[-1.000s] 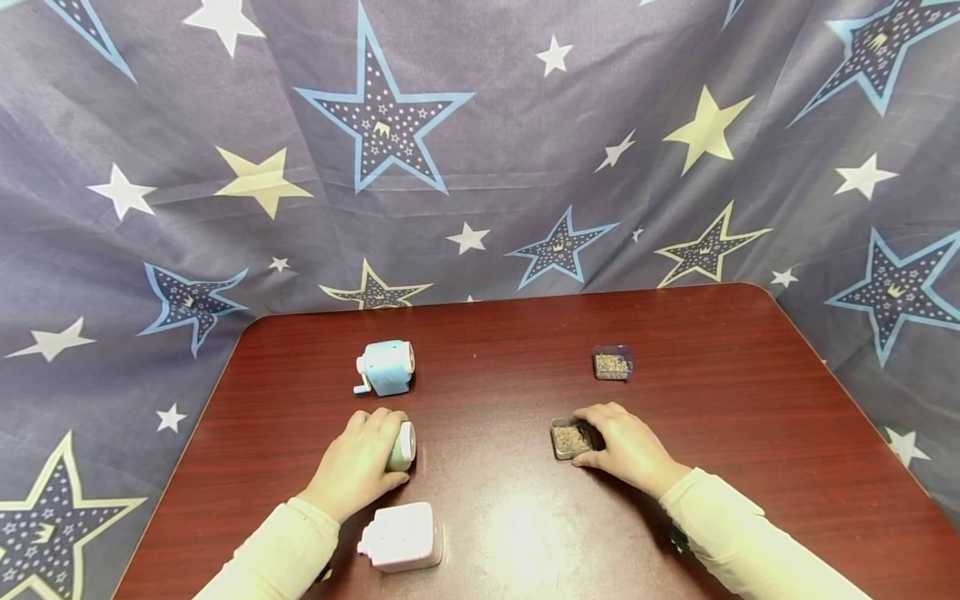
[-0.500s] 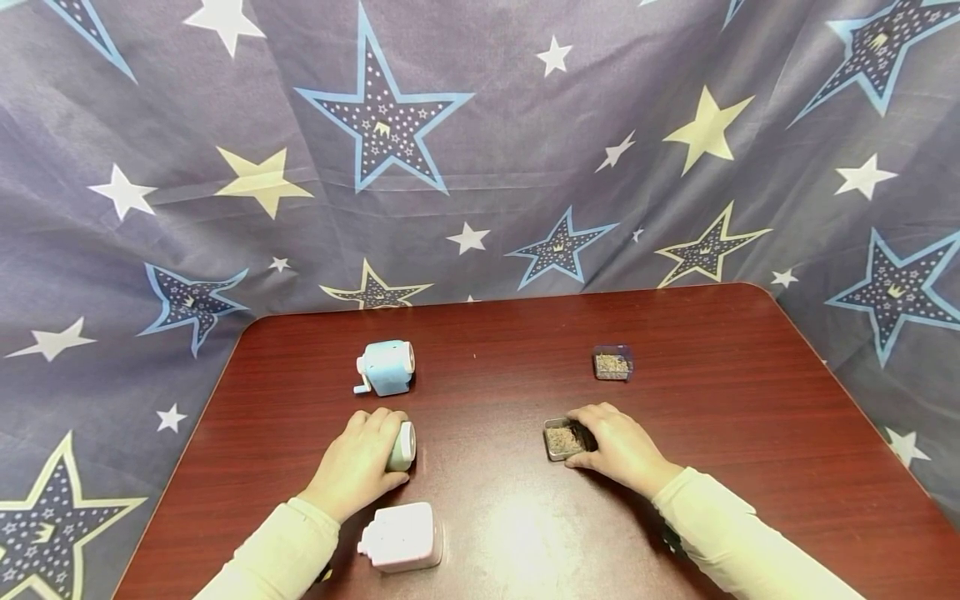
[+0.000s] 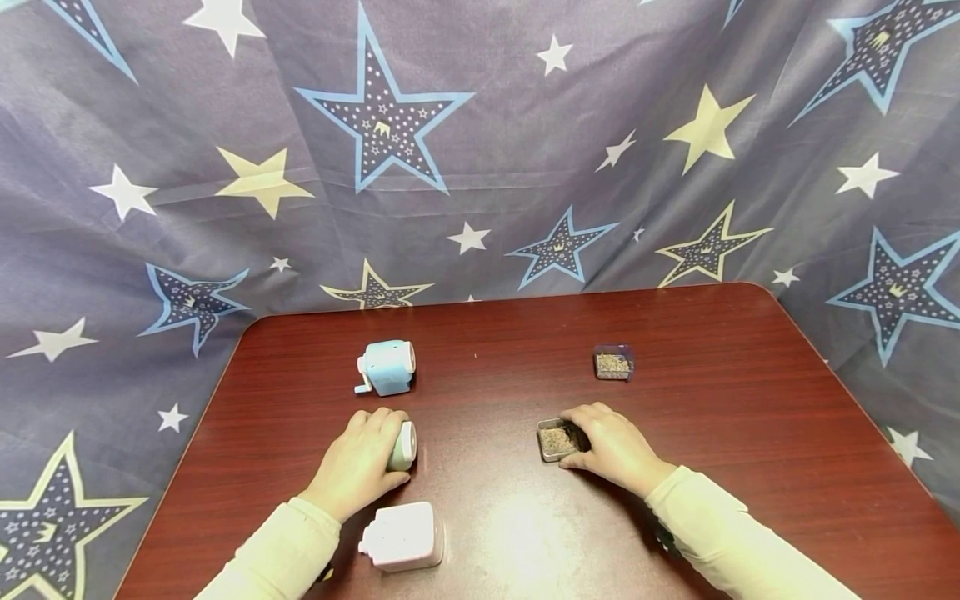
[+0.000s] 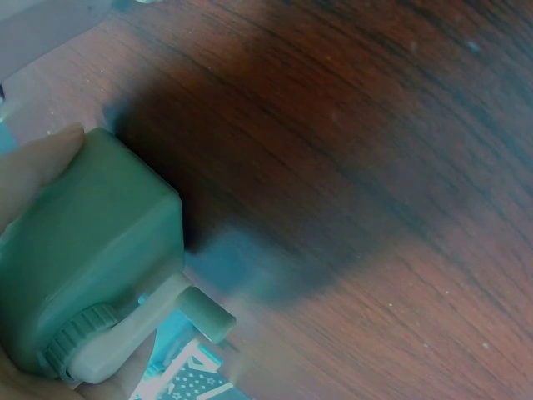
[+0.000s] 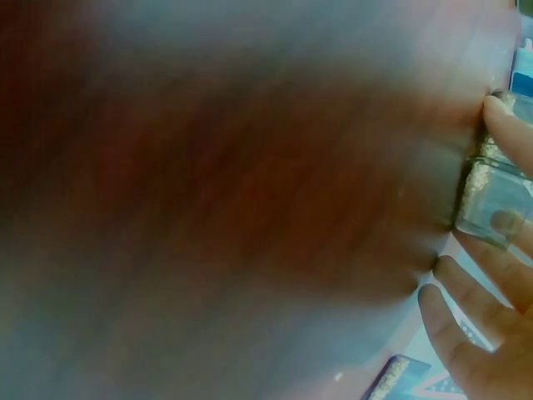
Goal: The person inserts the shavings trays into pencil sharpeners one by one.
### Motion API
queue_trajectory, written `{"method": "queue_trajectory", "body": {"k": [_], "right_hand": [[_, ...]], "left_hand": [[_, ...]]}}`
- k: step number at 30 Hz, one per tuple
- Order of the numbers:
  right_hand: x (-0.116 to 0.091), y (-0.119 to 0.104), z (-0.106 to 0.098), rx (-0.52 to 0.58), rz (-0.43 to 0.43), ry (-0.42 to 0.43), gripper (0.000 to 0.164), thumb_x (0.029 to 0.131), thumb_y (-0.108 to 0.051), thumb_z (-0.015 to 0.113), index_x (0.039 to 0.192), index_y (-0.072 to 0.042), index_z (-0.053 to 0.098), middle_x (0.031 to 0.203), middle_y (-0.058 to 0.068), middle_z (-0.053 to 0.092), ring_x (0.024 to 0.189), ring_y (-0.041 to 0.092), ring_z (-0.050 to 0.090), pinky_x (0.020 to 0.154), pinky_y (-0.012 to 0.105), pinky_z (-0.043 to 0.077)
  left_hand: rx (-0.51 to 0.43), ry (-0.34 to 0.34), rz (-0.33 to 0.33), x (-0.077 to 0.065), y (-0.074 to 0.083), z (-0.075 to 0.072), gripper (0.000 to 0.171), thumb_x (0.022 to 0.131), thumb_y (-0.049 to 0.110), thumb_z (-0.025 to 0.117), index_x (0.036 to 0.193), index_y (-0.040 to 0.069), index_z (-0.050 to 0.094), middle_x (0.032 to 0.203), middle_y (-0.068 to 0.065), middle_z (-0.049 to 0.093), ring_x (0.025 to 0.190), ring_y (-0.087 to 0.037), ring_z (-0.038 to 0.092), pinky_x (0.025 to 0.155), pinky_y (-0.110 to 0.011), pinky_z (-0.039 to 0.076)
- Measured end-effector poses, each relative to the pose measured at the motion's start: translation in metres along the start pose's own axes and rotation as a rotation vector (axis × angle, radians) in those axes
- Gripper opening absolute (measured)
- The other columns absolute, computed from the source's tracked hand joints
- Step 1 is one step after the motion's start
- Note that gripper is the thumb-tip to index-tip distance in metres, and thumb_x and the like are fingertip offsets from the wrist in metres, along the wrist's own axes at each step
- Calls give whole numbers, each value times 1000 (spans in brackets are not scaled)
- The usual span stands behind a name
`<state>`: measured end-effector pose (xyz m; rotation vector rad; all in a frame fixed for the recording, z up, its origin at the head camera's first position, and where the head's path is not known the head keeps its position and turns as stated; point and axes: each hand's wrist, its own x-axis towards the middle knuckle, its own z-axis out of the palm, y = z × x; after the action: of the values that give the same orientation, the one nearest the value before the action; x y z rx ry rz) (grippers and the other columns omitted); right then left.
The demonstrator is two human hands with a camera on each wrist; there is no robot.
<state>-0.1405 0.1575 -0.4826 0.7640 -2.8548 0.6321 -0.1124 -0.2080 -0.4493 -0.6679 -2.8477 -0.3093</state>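
Note:
My left hand (image 3: 356, 458) grips a green crank pencil sharpener (image 3: 399, 454) lying on the table, its white end facing right. In the left wrist view the sharpener's crank handle (image 4: 133, 333) shows, with fingers on both sides of the green body. Over to the right, my right hand (image 3: 618, 446) holds a small clear shavings drawer (image 3: 555, 442) between thumb and fingers, at the table surface. Tan shavings lie in it, and the hand hides its right end. The right wrist view shows the drawer's clear wall (image 5: 500, 204) beside the spread fingers.
A light-blue crank sharpener (image 3: 388, 368) stands behind my left hand, and a pink one (image 3: 402, 537) in front of it. Farther back on the right sits a bluish clear drawer (image 3: 613, 365) with shavings. A star-patterned cloth (image 3: 487, 150) hangs behind the table (image 3: 712, 358).
My right hand has slid the clear drawer a little to the left across the table. The left hand and the green sharpener have stayed where they were.

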Motion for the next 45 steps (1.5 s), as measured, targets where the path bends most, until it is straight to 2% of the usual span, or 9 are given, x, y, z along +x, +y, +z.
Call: {"method": "queue_trajectory", "body": {"k": [6,14,35,45], "right_hand": [[1,-3,-1,-20,10,-15,64,66,-34,87,117,0,70,109,13,71,101,29,65,86,50,53],[3,-5,-4,-76,-29,-27,63,66,-36,86,115,0,70,104,12,71,96,28,64,84,48,53],[9,-10,1,-50,-25,-1,62,61,-35,89,110,0,71,100,10,72,92,26,64,80,47,54],[11,-15,1,-98,-45,-9,61,63,-38,87,108,1,70,98,11,72,88,26,62,80,46,53]], "left_hand": [[-6,-9,-3,0,0,1,70,59,23,92,117,1,60,106,-11,61,92,-33,53,74,-48,53],[-2,3,9,0,-1,0,70,58,22,92,116,2,59,105,-11,61,91,-33,53,73,-47,53],[1,-5,-1,0,-1,0,69,59,23,92,116,2,60,105,-11,61,91,-33,54,72,-48,54],[-2,6,-3,0,0,-1,70,57,22,92,116,3,59,104,-10,61,93,-33,54,72,-49,54]]}}
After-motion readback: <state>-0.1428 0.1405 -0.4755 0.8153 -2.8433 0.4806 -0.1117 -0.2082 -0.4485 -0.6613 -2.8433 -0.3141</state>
